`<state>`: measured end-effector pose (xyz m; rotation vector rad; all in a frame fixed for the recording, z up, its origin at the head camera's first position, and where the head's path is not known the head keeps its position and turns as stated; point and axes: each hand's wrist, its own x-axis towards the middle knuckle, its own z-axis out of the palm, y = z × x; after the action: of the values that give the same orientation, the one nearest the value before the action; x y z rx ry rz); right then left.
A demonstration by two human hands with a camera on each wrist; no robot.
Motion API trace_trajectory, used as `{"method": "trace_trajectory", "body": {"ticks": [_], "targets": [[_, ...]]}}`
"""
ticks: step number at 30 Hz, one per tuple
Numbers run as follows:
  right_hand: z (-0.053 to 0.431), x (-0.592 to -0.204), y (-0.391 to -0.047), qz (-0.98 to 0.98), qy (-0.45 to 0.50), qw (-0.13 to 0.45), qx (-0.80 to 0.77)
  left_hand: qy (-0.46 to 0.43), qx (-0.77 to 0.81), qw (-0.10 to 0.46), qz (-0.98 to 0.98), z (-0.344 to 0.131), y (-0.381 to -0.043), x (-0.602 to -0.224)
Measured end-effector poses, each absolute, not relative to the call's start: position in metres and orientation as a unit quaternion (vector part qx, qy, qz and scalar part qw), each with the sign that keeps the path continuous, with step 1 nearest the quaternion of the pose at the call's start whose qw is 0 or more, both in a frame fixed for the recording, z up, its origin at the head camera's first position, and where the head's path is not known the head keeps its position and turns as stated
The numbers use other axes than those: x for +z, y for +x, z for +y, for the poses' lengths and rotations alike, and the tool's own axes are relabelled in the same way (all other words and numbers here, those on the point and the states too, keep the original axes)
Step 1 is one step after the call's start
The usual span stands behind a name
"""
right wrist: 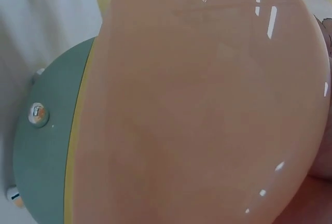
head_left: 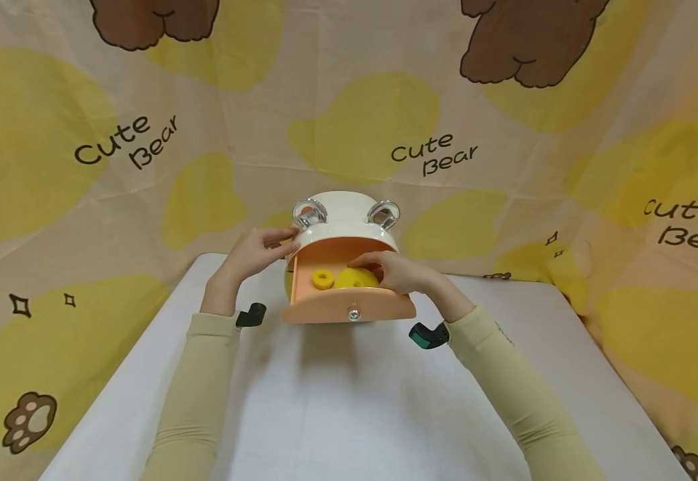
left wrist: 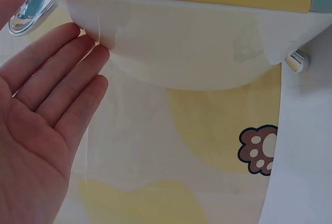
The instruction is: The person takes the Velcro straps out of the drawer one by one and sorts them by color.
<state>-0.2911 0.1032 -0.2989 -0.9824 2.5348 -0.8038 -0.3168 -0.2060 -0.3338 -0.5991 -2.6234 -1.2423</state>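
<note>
A white rounded toy cabinet [head_left: 344, 204] has its peach top drawer [head_left: 324, 309] pulled out. Inside lie a small yellow ring [head_left: 322, 279] and a larger rounded yellow piece [head_left: 355, 276] with a small hole. My right hand [head_left: 399, 270] reaches over the drawer's right side and grips the larger piece, its fingertips partly hidden. In the right wrist view the drawer front [right wrist: 202, 94] covers most of the hand. My left hand [head_left: 258, 252] rests its fingertips on the cabinet's left side; its straight fingers [left wrist: 67, 73] show in the left wrist view.
Two silver loop ears [head_left: 310, 214] stick up from the cabinet top. Below the pulled-out drawer is a green drawer front [right wrist: 49, 130] with a round knob. The cabinet stands on a white table [head_left: 349, 407], near a bear-patterned cloth [head_left: 349, 120] behind.
</note>
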Motion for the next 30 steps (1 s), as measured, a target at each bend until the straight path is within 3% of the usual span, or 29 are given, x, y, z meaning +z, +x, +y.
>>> {"method": "trace_trajectory", "body": {"ticks": [30], "targets": [[0.116,-0.300,-0.290,0.879,-0.306,0.105,-0.350,-0.202,-0.419,0.072,-0.882,-0.206,-0.315,-0.331]]}}
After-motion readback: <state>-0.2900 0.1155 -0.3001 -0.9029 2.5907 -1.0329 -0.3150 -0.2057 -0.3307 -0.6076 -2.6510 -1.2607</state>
